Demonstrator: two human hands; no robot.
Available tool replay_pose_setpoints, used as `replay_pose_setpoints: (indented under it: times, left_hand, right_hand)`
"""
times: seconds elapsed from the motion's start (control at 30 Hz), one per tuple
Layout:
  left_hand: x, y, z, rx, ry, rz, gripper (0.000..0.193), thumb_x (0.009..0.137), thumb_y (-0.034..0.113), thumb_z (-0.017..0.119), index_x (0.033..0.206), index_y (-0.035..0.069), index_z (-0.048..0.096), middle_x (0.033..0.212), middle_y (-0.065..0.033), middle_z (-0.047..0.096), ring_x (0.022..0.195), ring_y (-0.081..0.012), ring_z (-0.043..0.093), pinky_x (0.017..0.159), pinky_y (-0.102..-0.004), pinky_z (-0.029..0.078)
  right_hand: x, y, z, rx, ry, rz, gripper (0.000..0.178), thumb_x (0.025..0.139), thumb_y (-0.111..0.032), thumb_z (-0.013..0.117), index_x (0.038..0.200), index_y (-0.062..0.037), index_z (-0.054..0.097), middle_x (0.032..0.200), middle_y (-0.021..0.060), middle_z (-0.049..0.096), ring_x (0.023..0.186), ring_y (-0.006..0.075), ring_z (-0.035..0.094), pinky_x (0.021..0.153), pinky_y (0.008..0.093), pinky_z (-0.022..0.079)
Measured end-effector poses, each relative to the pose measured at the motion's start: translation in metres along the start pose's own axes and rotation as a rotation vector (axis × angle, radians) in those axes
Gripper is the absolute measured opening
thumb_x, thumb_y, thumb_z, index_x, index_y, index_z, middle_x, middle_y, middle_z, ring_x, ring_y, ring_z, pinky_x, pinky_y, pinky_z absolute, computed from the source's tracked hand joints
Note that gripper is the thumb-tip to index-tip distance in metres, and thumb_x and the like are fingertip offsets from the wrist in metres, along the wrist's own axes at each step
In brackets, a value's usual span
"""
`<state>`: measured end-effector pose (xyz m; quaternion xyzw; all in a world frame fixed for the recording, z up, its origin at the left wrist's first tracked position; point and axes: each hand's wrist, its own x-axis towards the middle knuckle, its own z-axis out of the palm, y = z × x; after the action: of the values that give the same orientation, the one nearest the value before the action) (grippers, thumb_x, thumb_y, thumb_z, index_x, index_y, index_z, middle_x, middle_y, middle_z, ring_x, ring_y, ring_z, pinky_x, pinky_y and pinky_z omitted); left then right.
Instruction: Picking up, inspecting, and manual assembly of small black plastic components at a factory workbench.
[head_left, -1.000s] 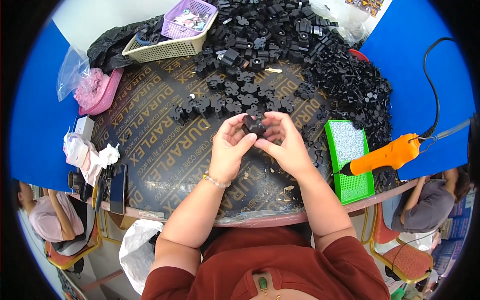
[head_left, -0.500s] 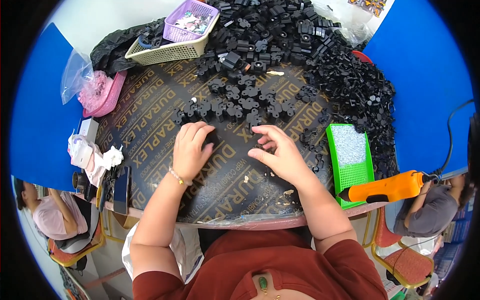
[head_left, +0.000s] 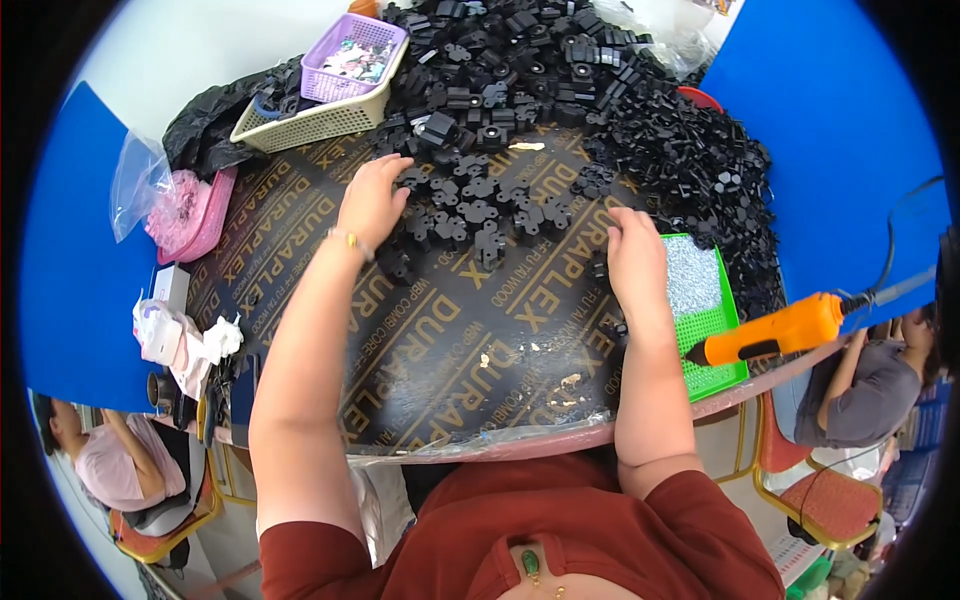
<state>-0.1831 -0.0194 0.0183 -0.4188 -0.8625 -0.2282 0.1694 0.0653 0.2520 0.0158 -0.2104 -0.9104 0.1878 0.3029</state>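
A cluster of black plastic parts with lobed ends [head_left: 480, 205] stands on the dark tabletop. My left hand [head_left: 374, 208] is at the cluster's left edge, fingers stretched forward and thumb apart, with nothing visible in it. One black part [head_left: 397, 265] sits near my left wrist, a little away from the others. To the right, my right hand [head_left: 633, 255] is over small loose black pieces, beside the green tray. Its fingers are loosely extended and nothing shows in them; the underside of this hand is hidden.
A green tray [head_left: 712, 375] holds small silvery pieces, with an orange power screwdriver [head_left: 780, 332] over it. Heaps of black parts [head_left: 520, 60] and small black pieces [head_left: 710, 165] fill the back and right. Baskets [head_left: 310, 130] stand back left. Two people sit beyond blue partitions.
My left hand has moved forward to the cluster's left side. My right hand has gone right and forward, toward the green tray. The cluster looks narrower on its left, and the view has shifted slightly.
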Motion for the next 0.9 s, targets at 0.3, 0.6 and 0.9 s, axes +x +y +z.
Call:
replay_pose_setpoints:
  times: [0.3,0.6,0.9]
  left_hand:
    - [0.037,0.009,-0.012,-0.074,-0.065,-0.333,0.039,0.083,0.013,0.069,0.120,0.002,0.063,0.112,-0.0189,0.066,0.105,-0.0312,0.065,0.089,-0.0406,0.052]
    - [-0.062,0.151,-0.033,-2.060,-0.201,-0.648,0.041,0.100,0.020,0.055,0.136,0.001,0.046,0.122,-0.0166,0.061,0.106,-0.0275,0.065,0.088,-0.0346,0.057]
    - [-0.097,0.146,0.012,-2.041,-0.215,-0.658,0.046,0.098,0.007,0.054,0.142,0.007,0.042,0.127,-0.0155,0.059,0.111,-0.0268,0.063,0.095,-0.0390,0.054]
  right_hand:
    - [-0.004,-0.004,-0.001,-0.165,-0.355,0.172,0.034,0.080,-0.028,0.077,0.102,-0.0029,0.067,0.104,0.0207,0.063,0.094,0.0390,0.065,0.083,0.0448,0.053]
    - [-0.015,-0.006,0.002,-0.074,-0.503,0.065,0.018,0.074,-0.008,0.075,0.090,-0.0025,0.069,0.093,0.0165,0.067,0.097,0.0353,0.063,0.085,0.0433,0.050]
    - [-0.008,-0.027,-0.014,0.571,-0.422,0.263,0.028,0.075,-0.005,0.078,0.100,0.0010,0.067,0.096,0.0120,0.069,0.091,0.0236,0.069,0.082,0.0321,0.054]
